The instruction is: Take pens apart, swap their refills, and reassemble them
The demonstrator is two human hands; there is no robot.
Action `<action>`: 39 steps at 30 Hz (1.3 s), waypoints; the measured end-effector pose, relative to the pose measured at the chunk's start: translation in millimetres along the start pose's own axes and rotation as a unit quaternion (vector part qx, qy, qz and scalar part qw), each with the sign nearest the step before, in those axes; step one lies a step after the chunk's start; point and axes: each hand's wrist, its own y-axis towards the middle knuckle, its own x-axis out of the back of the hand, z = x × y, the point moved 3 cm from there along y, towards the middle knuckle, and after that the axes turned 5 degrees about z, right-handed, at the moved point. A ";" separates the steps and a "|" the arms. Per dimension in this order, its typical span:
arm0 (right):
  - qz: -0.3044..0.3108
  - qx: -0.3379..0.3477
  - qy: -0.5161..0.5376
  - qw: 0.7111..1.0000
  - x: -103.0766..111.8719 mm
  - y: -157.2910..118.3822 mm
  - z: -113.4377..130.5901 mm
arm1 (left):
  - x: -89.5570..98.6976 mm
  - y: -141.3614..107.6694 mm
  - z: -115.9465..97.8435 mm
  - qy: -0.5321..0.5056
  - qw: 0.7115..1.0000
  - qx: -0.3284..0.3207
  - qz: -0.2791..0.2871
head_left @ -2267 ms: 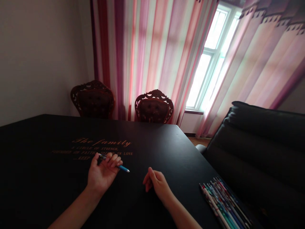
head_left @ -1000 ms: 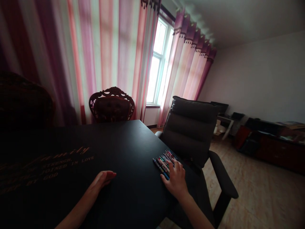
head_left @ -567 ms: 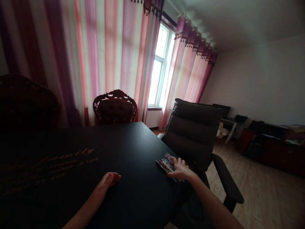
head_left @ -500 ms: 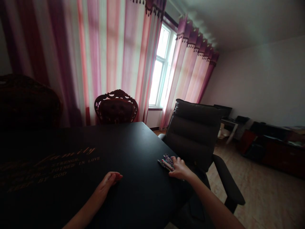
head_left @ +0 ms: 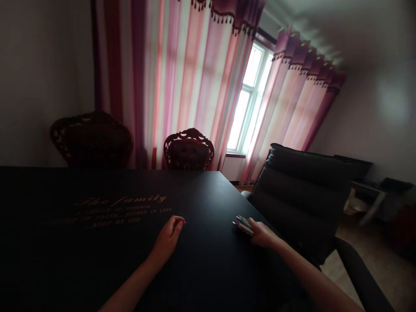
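Under the fingers of the right hand (head_left: 261, 234), a bundle of pens (head_left: 243, 225) sits clasped near the table (head_left: 208, 190) edge; a slack grip could spill them. The left hand (head_left: 168, 236) lies curled, empty.

The pens (head_left: 243, 225) under my hand look like glossy plastic on the matt black tabletop (head_left: 201, 264); upper centre hangs a striped cloth curtain (head_left: 185, 86), above a carved wooden chair back (head_left: 188, 149).

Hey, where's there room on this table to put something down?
The black tabletop shows bare between your left hand and the bundle of pens, and beyond them toward the far edge. It's crowded only near the right edge, where your right hand sits at the pens.
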 end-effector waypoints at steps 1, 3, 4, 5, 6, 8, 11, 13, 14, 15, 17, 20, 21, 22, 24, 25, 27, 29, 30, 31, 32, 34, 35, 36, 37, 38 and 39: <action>-0.005 0.024 -0.004 1.000 1.9 4.2 16.0 | 8.9 2.7 4.2 0.011 1.000 0.001 -0.027; -0.020 0.078 -0.016 0.997 5.3 15.1 55.8 | 25.7 6.8 14.5 0.030 0.997 0.007 -0.077; -0.029 0.107 -0.024 0.994 6.9 21.8 78.7 | 33.2 8.1 19.5 0.043 0.994 0.008 -0.099; -0.038 0.139 -0.034 0.989 8.6 28.9 102.8 | 39.7 8.8 23.7 0.056 0.992 0.009 -0.117; -0.046 0.170 -0.045 0.983 10.3 36.5 127.4 | 45.2 9.1 26.9 0.069 0.989 0.008 -0.131; -0.057 0.221 -0.058 0.972 14.6 52.5 174.8 | 53.4 8.6 30.1 0.095 0.984 0.004 -0.150; -0.070 0.275 -0.072 0.956 22.4 75.6 236.5 | 59.8 7.2 30.4 0.128 0.977 -0.005 -0.170; -0.079 0.304 -0.078 0.946 27.2 88.6 269.2 | 61.9 7.4 31.9 0.142 0.973 -0.010 -0.184; -0.083 0.315 -0.080 0.942 29.1 94.3 282.6 | 62.7 7.9 33.9 0.146 0.970 -0.010 -0.192; -0.087 0.324 -0.080 0.939 30.6 99.4 294.1 | 63.6 8.9 36.7 0.149 0.968 -0.008 -0.201; -0.094 0.335 -0.076 0.935 32.2 108.7 311.3 | 65.5 11.4 44.0 0.150 0.964 0.001 -0.220; -0.095 0.333 -0.056 0.937 30.1 121.1 324.2 | 68.1 14.8 54.2 0.147 0.959 0.018 -0.241; -0.093 0.327 -0.045 0.939 28.3 124.9 326.0 | 68.5 15.4 56.4 0.146 0.958 0.021 -0.245; -0.091 0.318 -0.032 0.943 26.1 128.5 327.2 | 68.6 15.6 57.8 0.146 0.958 0.023 -0.247; -0.087 0.291 -0.002 0.953 20.5 134.6 328.4 | 68.3 15.5 58.9 0.146 0.957 0.027 -0.248; -0.087 0.272 0.014 0.958 17.3 136.9 329.0 | 68.0 15.3 59.0 0.145 0.957 0.030 -0.248; -0.090 0.226 0.042 0.969 10.4 140.0 330.8 | 67.5 14.8 58.9 0.145 0.957 0.037 -0.247; -0.089 0.180 0.065 0.978 3.2 140.8 333.5 | 67.2 14.7 59.3 0.144 0.958 0.044 -0.245; -0.086 0.160 0.074 0.981 -0.3 140.5 335.1 | 67.2 14.8 59.7 0.144 0.958 0.046 -0.243; -0.083 0.143 0.082 0.983 -3.6 139.8 336.7 | 67.3 15.0 60.4 0.144 0.959 0.048 -0.241; -0.080 0.130 0.087 0.984 -6.6 138.7 338.1 | 67.4 15.2 61.2 0.144 0.959 0.050 -0.239; -0.067 0.110 0.100 0.987 -11.8 135.8 340.2 | 67.7 15.9 62.8 0.146 0.959 0.052 -0.237; -0.057 0.103 0.109 0.987 -14.1 134.0 340.8 | 67.9 16.3 63.5 0.148 0.959 0.053 -0.236; -0.046 0.100 0.120 0.987 -16.1 132.1 341.2 | 67.9 16.8 64.2 0.150 0.959 0.053 -0.234; -0.036 0.100 0.132 0.985 -17.7 130.1 341.3 | 68.0 17.4 64.7 0.153 0.959 0.054 -0.233; -0.028 0.103 0.144 0.984 -18.9 128.1 341.2 | 68.0 17.9 65.2 0.156 0.959 0.055 -0.230; -0.023 0.108 0.153 0.982 -19.7 126.1 340.7 | 67.9 18.3 65.4 0.160 0.959 0.056 -0.228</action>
